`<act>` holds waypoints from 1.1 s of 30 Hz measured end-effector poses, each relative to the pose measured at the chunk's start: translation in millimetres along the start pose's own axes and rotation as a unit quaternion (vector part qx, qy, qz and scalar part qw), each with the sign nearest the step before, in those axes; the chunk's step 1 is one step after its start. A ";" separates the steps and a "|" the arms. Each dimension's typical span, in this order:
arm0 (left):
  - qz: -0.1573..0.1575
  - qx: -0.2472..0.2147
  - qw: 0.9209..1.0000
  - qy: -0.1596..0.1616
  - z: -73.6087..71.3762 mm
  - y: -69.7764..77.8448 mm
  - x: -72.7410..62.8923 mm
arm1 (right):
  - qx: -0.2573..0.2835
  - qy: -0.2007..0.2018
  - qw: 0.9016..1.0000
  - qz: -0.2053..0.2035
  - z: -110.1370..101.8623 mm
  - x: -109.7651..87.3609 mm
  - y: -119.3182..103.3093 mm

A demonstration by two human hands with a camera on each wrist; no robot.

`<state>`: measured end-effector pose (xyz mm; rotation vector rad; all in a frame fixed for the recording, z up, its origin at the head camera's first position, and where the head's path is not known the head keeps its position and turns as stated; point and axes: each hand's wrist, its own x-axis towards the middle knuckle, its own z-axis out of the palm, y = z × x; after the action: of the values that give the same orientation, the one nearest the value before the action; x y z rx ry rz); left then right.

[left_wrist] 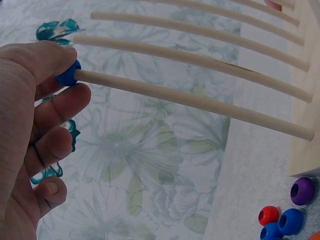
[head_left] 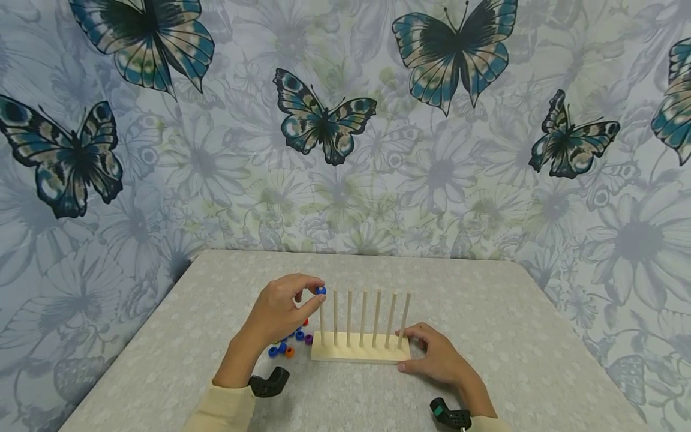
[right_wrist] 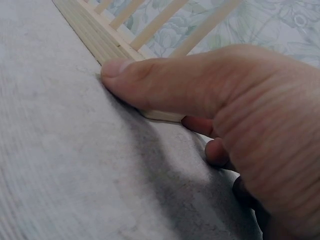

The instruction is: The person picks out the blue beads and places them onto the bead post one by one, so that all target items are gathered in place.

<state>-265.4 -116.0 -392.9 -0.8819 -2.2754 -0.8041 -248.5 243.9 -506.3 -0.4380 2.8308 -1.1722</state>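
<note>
A blue bead (head_left: pixel 321 290) is pinched between the thumb and index finger of my left hand (head_left: pixel 281 309). In the left wrist view the blue bead (left_wrist: pixel 69 74) sits at the tip of the leftmost peg (left_wrist: pixel 195 102). That peg belongs to a pale wooden rack (head_left: pixel 360 355) with a row of several upright pegs. My right hand (head_left: pixel 434 354) grips the right end of the rack's base, thumb on the front side and fingers behind. In the right wrist view the thumb (right_wrist: pixel 150 85) presses along the front edge of the base.
Loose beads lie on the table left of the rack, among them an orange bead (head_left: pixel 290 352), a purple bead (head_left: pixel 309 339) and several blue ones. A patterned cloth covers the table (head_left: pixel 518 336). Behind stands a wall (head_left: pixel 345 204) with butterfly prints.
</note>
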 end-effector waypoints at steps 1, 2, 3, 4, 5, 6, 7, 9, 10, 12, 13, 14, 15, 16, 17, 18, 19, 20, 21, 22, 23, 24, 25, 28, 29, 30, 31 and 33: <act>0.003 0.002 1.000 0.001 0.0 0.1 -0.4 | 0.000 0.000 1.000 -0.001 0.3 -0.1 0.1; 0.004 0.005 1.000 0.002 0.0 0.1 -0.7 | 0.001 -0.001 1.000 -0.002 0.5 -0.3 0.3; 0.004 0.006 1.000 0.002 0.1 0.0 -1.0 | 0.002 -0.001 1.000 -0.003 0.7 -0.4 0.4; 0.004 0.007 1.000 0.002 0.1 0.0 -1.2 | 0.002 -0.001 1.000 -0.003 0.9 -0.5 0.5; 0.003 0.007 1.000 0.002 0.1 0.0 -1.4 | 0.002 -0.001 1.000 -0.004 1.1 -0.5 0.7; 0.002 0.007 1.000 0.001 0.1 0.0 -1.6 | 0.001 -0.001 1.000 -0.004 1.3 -0.4 1.0; 0.000 0.006 1.000 0.000 -0.1 -0.1 -1.8 | 0.001 -0.001 1.000 -0.004 1.5 -0.3 1.3; -0.004 0.005 1.000 -0.001 -0.4 0.0 -1.9 | -0.001 -0.002 1.000 -0.004 2.0 0.1 1.8; -0.005 0.006 1.000 0.000 -0.8 0.0 -1.7 | -0.001 -0.002 1.000 -0.003 2.1 0.4 1.9; -0.008 0.009 1.000 0.004 -1.6 0.1 -1.4 | -0.001 -0.002 1.000 -0.003 2.1 0.7 1.9; -0.010 0.011 1.000 0.006 -2.1 0.2 -1.2 | -0.001 -0.002 1.000 -0.002 2.1 1.0 1.7; -0.011 0.013 1.000 0.008 -2.5 0.0 -1.0 | -0.001 -0.002 1.000 -0.002 2.0 1.1 1.5; -0.012 0.015 1.000 0.009 -2.8 0.0 -0.7 | -0.001 -0.002 1.000 -0.001 1.9 1.2 1.2; -0.012 0.016 1.000 0.010 -3.1 -0.2 -0.8 | -0.001 -0.002 1.000 -0.001 1.8 1.5 1.0; -0.011 0.017 1.000 0.011 -3.2 -0.5 -1.0 | -0.003 -0.002 1.000 0.000 1.7 1.5 0.8; -0.009 0.016 1.000 0.012 -3.2 -0.9 -1.0 | -0.004 -0.002 1.000 0.000 1.6 1.6 0.6; -0.006 0.017 1.000 0.012 -3.4 -1.1 -0.8 | -0.005 -0.001 1.000 0.001 1.3 1.9 0.5; -0.003 0.018 1.000 0.014 -3.3 -1.6 -0.5 | -0.006 -0.001 1.000 0.002 1.0 2.0 0.4; 0.001 0.019 1.000 0.015 -3.5 -1.8 -0.1 | -0.008 0.000 1.000 0.001 0.9 2.2 0.4; 0.005 0.019 1.000 0.016 -3.7 -1.9 0.2 | -0.009 0.002 1.000 0.000 0.7 2.4 0.4; 0.007 0.019 1.000 0.017 -3.8 -2.2 0.6 | -0.009 0.003 1.000 -0.001 0.6 2.5 0.4; 0.007 0.019 1.000 0.017 -4.0 -2.3 0.9 | -0.009 0.004 1.000 -0.002 0.6 2.7 0.5; 0.007 0.019 1.000 0.016 -3.9 -2.5 1.1 | -0.008 0.005 1.000 -0.003 0.6 2.8 0.5; 0.002 0.016 1.000 0.012 -4.1 -3.0 0.2 | -0.003 0.003 1.000 0.002 1.2 2.2 0.5; 0.000 0.015 1.000 0.010 -4.1 -3.4 -0.4 | -0.003 0.002 1.000 0.004 1.4 1.9 0.5; -0.002 0.015 1.000 0.007 -4.1 -3.6 -0.8 | -0.003 0.000 1.000 0.007 1.5 1.6 0.5; -0.003 0.015 1.000 0.006 -4.2 -3.7 -1.2 | -0.001 0.000 1.000 0.009 1.6 1.4 0.4; -0.005 0.014 1.000 0.005 -4.8 -4.3 -1.6 | -0.004 0.000 1.000 0.007 1.5 1.8 0.2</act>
<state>-266.1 -122.5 -392.2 -0.8514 -2.2794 -0.7769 -250.0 242.4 -507.4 -0.4165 2.8358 -1.1586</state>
